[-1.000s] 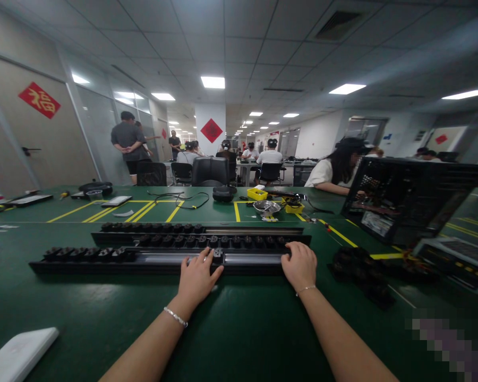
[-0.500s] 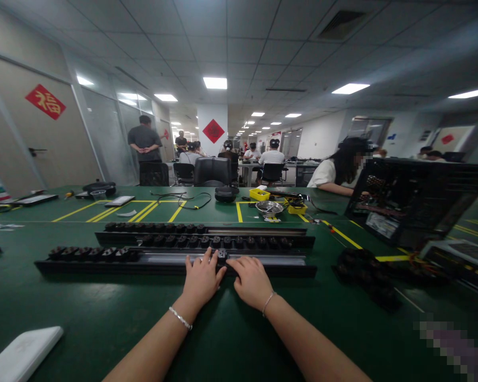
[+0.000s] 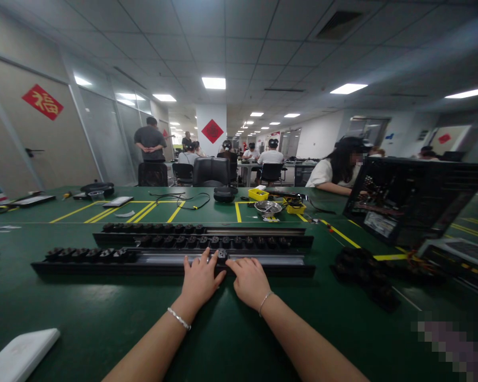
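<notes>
Black socket-like module (image 3: 222, 255) is framed between two bare hands, seated on the front rail (image 3: 163, 259), right of its midpoint and well apart from the row of similar modules (image 3: 91, 255) grouped at that rail's left end. By the left hand (image 3: 200, 277), its near side is met with the fingers spread apart over the rail; by the right hand (image 3: 252, 282), the opposite side is approached with the fingers drawn close together and the index extended. Whether the piece is pinched or merely touched on that side cannot be told. Just behind, a middle rail (image 3: 302, 245) is lined with more modules, and a back rail (image 3: 255, 232) is partly filled, all set out on a green surface (image 3: 103, 323). Should pressure be applied unevenly from the two sides, the module could be tilted or jammed in its channel. The front rail, apparently unfastened, could be skewed if a push were delivered at one side only, and the middle rail could then be nudged. Fingertips might also be nipped should the module be shifted suddenly. To the right, a dark heap of parts (image 3: 360, 273) is left near an open computer case (image 3: 414, 199).
</notes>
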A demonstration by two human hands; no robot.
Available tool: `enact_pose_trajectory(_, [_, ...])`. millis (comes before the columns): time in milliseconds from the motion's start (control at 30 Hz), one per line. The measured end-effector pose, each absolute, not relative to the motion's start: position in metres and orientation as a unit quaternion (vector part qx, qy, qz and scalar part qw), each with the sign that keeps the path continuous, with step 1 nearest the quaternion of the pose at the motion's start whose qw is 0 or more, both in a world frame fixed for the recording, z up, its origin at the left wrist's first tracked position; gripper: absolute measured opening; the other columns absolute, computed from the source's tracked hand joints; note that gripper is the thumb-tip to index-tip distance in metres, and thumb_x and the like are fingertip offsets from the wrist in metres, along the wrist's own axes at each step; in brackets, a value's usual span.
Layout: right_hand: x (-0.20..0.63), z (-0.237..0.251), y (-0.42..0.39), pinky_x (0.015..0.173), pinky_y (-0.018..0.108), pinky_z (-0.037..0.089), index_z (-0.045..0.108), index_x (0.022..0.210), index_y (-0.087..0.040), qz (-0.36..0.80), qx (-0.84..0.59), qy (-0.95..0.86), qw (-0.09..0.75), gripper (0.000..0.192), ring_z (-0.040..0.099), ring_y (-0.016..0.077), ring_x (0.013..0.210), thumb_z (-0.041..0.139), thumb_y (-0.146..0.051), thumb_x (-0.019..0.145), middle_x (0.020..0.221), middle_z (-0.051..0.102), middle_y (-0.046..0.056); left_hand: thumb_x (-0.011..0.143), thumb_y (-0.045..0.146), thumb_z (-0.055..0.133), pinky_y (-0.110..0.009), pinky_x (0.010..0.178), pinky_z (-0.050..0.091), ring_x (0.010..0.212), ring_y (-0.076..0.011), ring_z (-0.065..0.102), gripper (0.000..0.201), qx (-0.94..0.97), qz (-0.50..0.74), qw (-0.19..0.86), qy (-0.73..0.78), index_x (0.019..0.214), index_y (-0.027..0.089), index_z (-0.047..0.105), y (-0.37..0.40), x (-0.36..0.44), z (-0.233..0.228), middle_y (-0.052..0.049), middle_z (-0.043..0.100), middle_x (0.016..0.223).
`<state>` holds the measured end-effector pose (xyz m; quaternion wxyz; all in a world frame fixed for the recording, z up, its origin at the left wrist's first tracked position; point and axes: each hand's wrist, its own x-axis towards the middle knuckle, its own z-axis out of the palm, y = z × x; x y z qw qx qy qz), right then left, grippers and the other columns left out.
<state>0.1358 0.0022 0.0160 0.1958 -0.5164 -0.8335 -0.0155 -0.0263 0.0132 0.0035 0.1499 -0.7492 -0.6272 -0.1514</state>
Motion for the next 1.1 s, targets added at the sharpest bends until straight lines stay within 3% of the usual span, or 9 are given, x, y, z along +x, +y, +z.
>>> enact_pose_trajectory(233, [0.1369, 0.0192, 0.0034, 0.089, 0.032, 0.025, 0.046, 0.122, -0.029, -0.017, -0.515, -0.842, 0.163, 0.047, 0.043, 0.0183, 0.106, 0.044, -0.017, 0.077, 0.11, 0.058, 0.004, 0.081, 0.053, 0.036, -0.059, 0.101, 0.019, 0.106, -0.0284, 0.051, 0.058, -0.746, -0.157, 0.167, -0.625, 0.132, 0.025, 0.039, 0.0117, -0.0245, 0.0011, -0.009, 0.041, 0.139])
enact_pose_trajectory(1100, [0.1459, 0.019, 0.0055, 0.089, 0.031, 0.027, 0.048, 0.121, -0.028, -0.009, -0.512, -0.843, 0.165, 0.049, 0.047, 0.0184, 0.105, 0.042, -0.015, 0.074, 0.111, 0.06, 0.004, 0.081, 0.054, 0.037, -0.057, 0.101, 0.019, 0.107, -0.0276, 0.051, 0.054, -0.748, -0.166, 0.153, -0.624, 0.13, 0.032, 0.04, 0.0119, -0.0273, 0.0023, -0.007, 0.041, 0.139])
